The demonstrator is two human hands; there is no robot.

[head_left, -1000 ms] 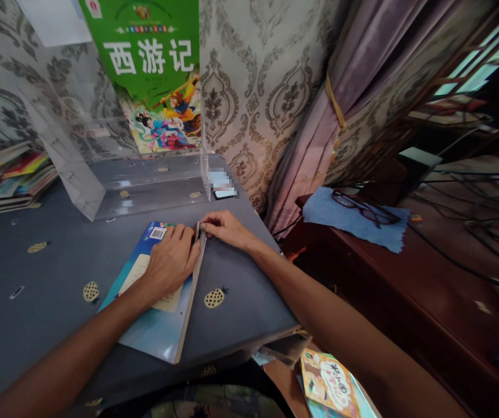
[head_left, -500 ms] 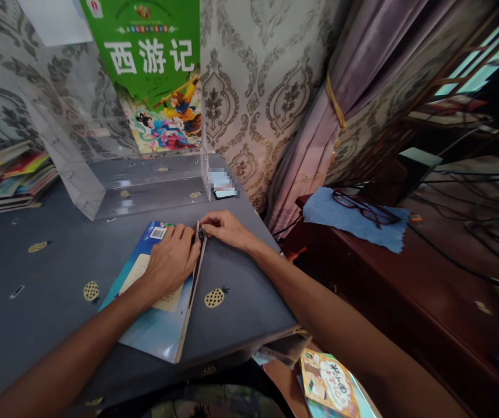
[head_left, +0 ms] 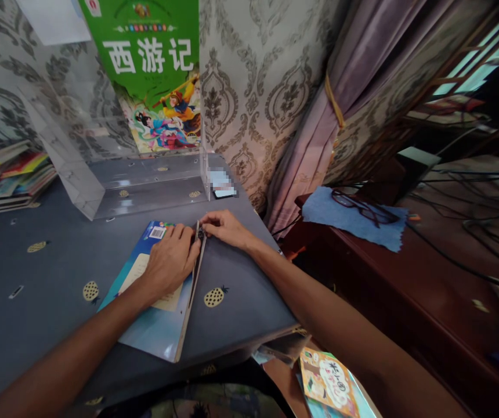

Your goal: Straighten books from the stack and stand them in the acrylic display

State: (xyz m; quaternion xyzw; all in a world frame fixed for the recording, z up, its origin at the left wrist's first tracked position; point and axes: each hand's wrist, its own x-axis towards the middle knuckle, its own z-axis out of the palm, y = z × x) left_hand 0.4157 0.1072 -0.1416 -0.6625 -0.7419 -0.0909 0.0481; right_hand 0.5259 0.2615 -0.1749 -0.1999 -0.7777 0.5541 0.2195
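A blue book [head_left: 151,334] with a barcode and a cream panel lies on the table in the head view. My left hand [head_left: 169,261] lies over its upper part, fingers curled at the right edge. Along that edge a thin flap [head_left: 198,264] stands slightly raised, with a dark gap beside it. At the flap's upper end, my right hand [head_left: 226,228] has thumb and fingers pinched together. Between the two hands a small dark patterned thing [head_left: 201,233] shows, too small to name. The right fingertips are partly hidden.
The grey tablecloth [head_left: 58,302] has a pineapple print. Behind the book stands a clear acrylic stand [head_left: 88,200], with a green book [head_left: 149,93] upright in it. Stacked books [head_left: 10,180] are at left, a phone [head_left: 222,184] at the back. Glasses [head_left: 362,209] rest on blue cloth [head_left: 332,223].
Both hands keep almost the same place and grip. The gap beside the raised flap looks slightly narrower. The view has shifted very little.
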